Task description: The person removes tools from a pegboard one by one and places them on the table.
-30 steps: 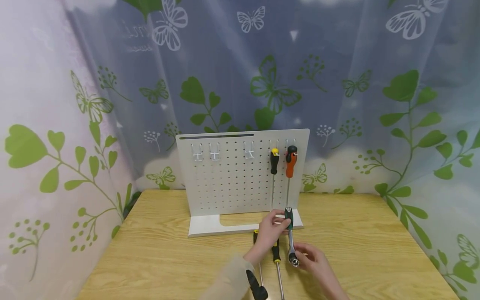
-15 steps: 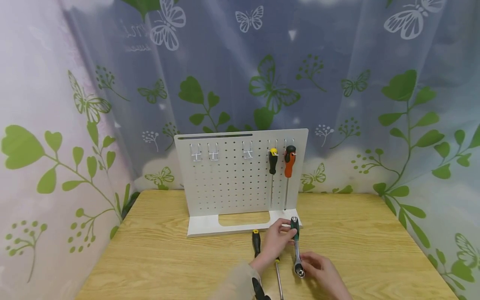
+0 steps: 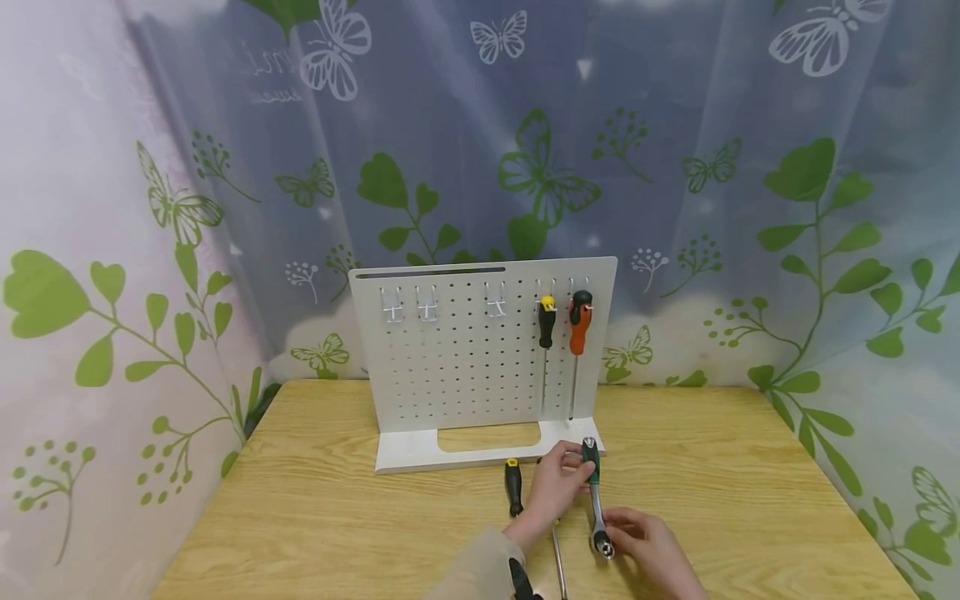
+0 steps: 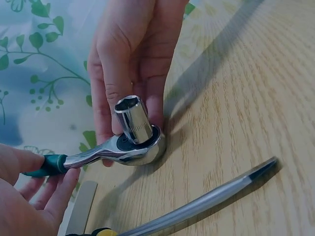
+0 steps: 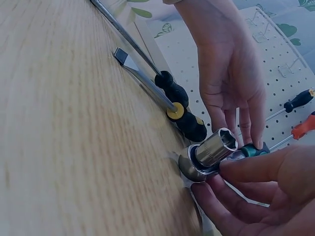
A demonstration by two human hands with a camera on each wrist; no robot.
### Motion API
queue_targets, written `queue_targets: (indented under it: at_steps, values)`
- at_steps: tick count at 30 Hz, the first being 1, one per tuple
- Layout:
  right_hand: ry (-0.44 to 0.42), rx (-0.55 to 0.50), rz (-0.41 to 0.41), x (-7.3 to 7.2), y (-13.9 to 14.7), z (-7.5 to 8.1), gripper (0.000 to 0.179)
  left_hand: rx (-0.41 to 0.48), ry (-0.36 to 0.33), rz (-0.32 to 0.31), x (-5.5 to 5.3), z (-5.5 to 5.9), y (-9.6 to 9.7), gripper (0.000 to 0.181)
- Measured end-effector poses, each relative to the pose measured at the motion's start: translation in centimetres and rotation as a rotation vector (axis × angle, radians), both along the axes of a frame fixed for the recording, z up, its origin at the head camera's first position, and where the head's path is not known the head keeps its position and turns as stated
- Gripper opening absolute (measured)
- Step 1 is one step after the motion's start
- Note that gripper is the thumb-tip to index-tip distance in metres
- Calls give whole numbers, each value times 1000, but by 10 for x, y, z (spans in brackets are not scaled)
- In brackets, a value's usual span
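A socket ratchet wrench [image 3: 596, 508] with a green handle and a chrome head is held between both hands, socket toward the near side. My left hand [image 3: 557, 483] grips the green handle between thumb and fingers. At the head end, my right hand [image 3: 648, 546] pinches the ratchet head with thumb and fingers. The left wrist view shows the upright chrome socket [image 4: 133, 120] on the head, close over the table. In the right wrist view the socket's hexagonal opening shows, with the right thumb [image 5: 256, 167] beside the head.
A white pegboard [image 3: 465, 358] stands at the back with bare hooks [image 3: 427, 307]. On it hang a black-and-yellow screwdriver [image 3: 547, 321] and an orange-and-black one [image 3: 580, 321]. Beneath the left arm lie a black-handled screwdriver [image 3: 513, 487] and a flat-blade screwdriver [image 5: 147, 83].
Both hands have moved with the ratchet wrench a little right and toward the near side, away from the pegboard's base. Over the last half second they barely shift.
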State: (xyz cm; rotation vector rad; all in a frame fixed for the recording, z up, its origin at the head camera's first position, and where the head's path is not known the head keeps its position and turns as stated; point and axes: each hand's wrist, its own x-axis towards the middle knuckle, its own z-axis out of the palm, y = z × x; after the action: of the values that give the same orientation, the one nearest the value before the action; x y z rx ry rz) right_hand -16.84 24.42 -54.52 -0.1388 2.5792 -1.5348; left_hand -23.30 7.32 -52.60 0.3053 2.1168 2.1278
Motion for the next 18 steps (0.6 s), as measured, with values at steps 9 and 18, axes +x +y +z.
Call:
queue_targets:
  at_steps: [9,18]
  values:
    - [18,-34,-25,-1,-5,-3,37,-195,16,44,2,-4,1,26]
    - [68,-49,18,-3,-6,-5,37,-366,59,-10,4,-1,1,40]
